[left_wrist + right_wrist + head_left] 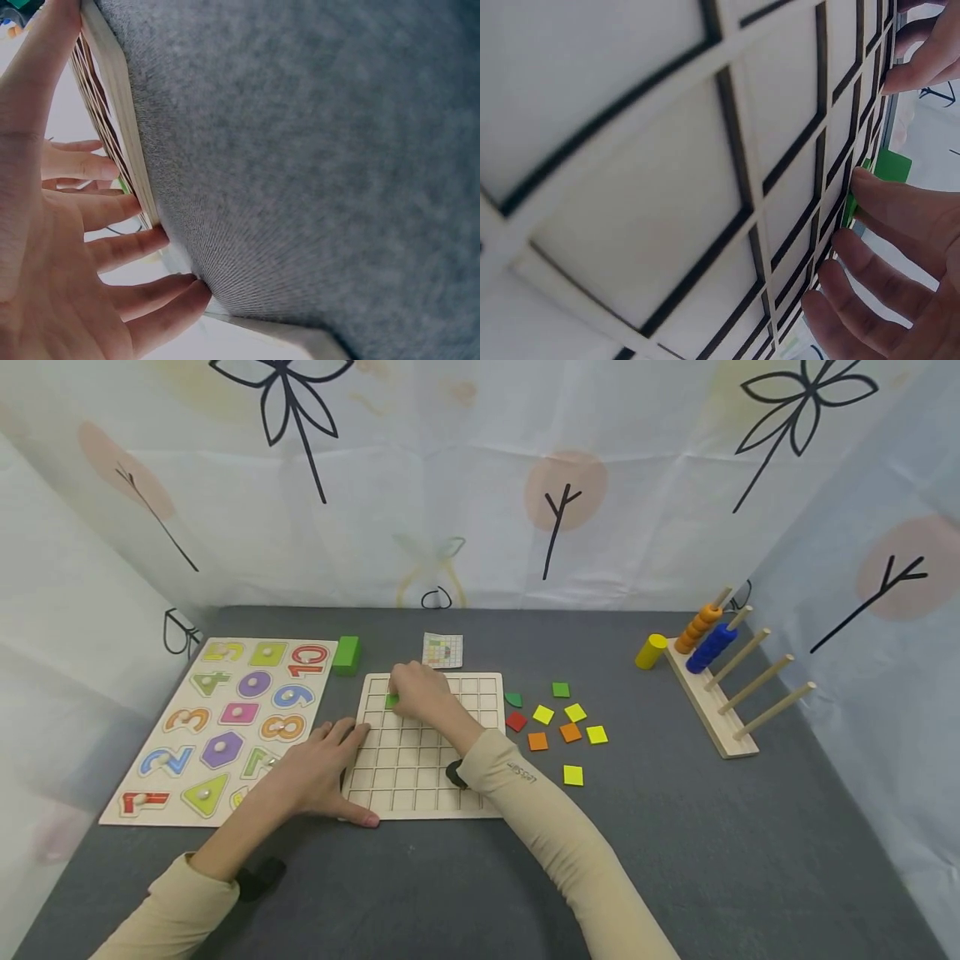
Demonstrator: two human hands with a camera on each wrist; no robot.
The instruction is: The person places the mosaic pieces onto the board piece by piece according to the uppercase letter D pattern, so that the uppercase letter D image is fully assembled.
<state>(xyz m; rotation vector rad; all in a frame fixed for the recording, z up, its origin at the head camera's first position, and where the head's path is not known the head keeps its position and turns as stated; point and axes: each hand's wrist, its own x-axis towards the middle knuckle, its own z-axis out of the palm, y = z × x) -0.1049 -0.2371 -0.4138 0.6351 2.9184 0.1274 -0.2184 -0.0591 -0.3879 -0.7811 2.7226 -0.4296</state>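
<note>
The grid board point(405, 768) sat flat mid-table, near-square, so no clear long axis; its near and far edges ran crosswise to the person, grid lines following those sides. The green tile point(391, 702) was over the board's far-left part. Right hand point(423, 693) was mostly covering it, so its long axis and full outline can't be told; the visible bit lined up roughly with the grid. Right fingers were bent, pinching the tile between thumb and a finger in the right wrist view; can't tell if it was fully seated.

Left hand point(322, 768) was spread, thumb well apart from the fingers, touching the board's left edge, thumb at the near-left corner.

Left side was tight: the number puzzle point(112, 816) lay just beside, running lengthwise away from the person, with a green block point(347, 656) at its far-right corner. Beyond the far edge, close by, lay the pattern card point(442, 651). Loose tiles point(573, 775) were scattered along the right edge, turned various ways. Past those, grey tabletop point(622, 727) stretched to the peg rack point(712, 710), base slanting from far-left to near-right, yellow cylinder point(651, 652) near its far end. More tabletop ran from the board's near edge toward the person.
</note>
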